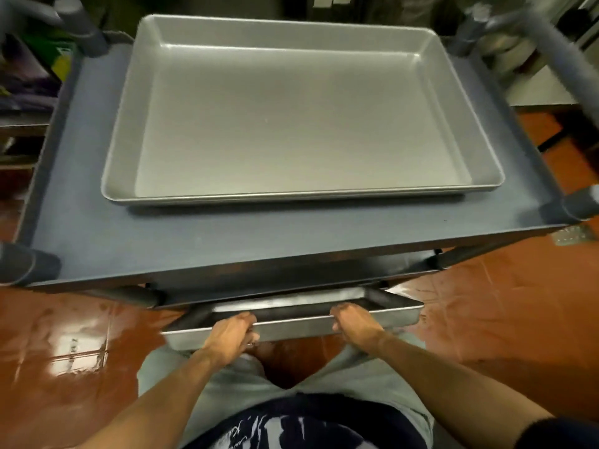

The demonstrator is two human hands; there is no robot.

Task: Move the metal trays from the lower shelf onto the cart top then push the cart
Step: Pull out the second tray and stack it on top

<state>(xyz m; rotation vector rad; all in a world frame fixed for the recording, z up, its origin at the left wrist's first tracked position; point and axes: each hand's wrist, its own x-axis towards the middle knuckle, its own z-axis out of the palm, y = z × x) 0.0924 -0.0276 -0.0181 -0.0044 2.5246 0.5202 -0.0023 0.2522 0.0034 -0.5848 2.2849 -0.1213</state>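
While both hands hold its near edge, the lower tray (291, 314) sticks partway out from the lower shelf, low in the middle of the frame. The left hand (231, 332) is clamped on the rim toward the left, and the right hand (353, 322) is clamped on the rim toward the right, so each grip is closed on the same long edge. The tray's long side runs from left to right across the frame, and the rest of it is hidden under the cart top (97, 234). The cart top sits above and farther up the frame from the hands. A big tray (301, 124) already lies there and fills most of it. My guess is the lower tray must come out toward the person first, then go up and onto the big tray. Both hands look about equally near, so neither leads.
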